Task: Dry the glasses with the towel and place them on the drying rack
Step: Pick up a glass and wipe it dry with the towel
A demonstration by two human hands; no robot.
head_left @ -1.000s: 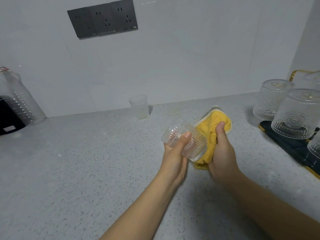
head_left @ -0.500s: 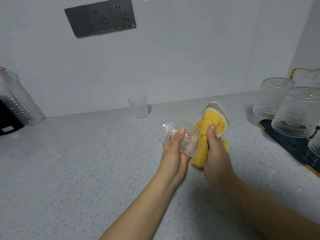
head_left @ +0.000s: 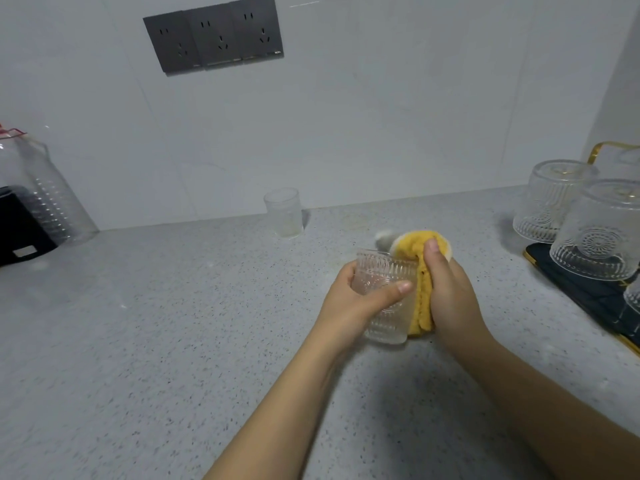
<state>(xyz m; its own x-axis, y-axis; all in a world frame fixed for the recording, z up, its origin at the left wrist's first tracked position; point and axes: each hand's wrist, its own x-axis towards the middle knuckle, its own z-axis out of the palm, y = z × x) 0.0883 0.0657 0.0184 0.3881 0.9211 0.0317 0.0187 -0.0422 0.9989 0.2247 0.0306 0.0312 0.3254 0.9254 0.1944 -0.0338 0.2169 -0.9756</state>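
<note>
Glass (head_left: 382, 299) sits upright in the left hand (head_left: 349, 303), fingers wrapped round its ribbed clear wall above the speckled table (head_left: 173, 341). Right hand (head_left: 450, 299) clutches the fluffy yellow towel (head_left: 420, 271) against the glass's right side. Drying rack (head_left: 588, 289) lies well right, nearer the right hand, already carrying upturned glasses (head_left: 595, 230).

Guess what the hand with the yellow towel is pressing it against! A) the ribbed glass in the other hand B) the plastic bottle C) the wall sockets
A: the right hand holds the yellow towel against the ribbed glass that the left hand grips.
</note>
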